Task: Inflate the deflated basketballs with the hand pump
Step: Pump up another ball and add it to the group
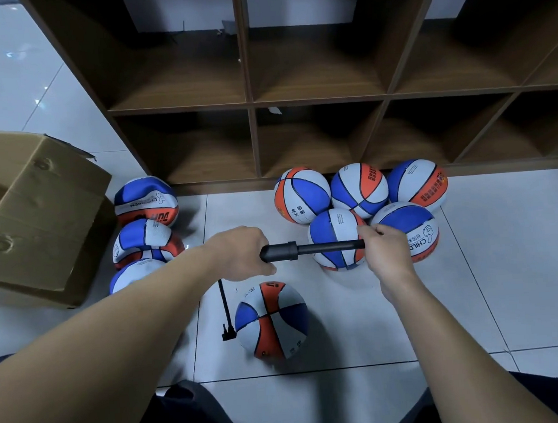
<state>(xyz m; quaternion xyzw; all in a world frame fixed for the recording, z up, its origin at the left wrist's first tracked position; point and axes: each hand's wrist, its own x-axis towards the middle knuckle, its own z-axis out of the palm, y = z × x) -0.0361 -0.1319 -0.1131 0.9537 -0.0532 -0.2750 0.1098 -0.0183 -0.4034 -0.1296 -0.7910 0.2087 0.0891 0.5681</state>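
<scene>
Black hand pump (293, 251) is being worked, left hand (244, 253) gripping its barrel, right hand (384, 250) gripping the handle, hose (225, 309) feeding the ball (272, 320); next, probably a push inward.

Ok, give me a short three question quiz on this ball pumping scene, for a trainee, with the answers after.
1. True or false: the pump is held level with both hands.
2. Which ball is the hose attached to? A) one beside the cardboard box; B) the ball nearest the person; C) one against the shelf unit.
3. How many round, full balls are grouped on the right by the shelf unit?

Key
1. True: the left hand grips the thicker end, the right hand grips the thinner end.
2. B.
3. Five; the creased, sagging balls lie by the box.
</scene>
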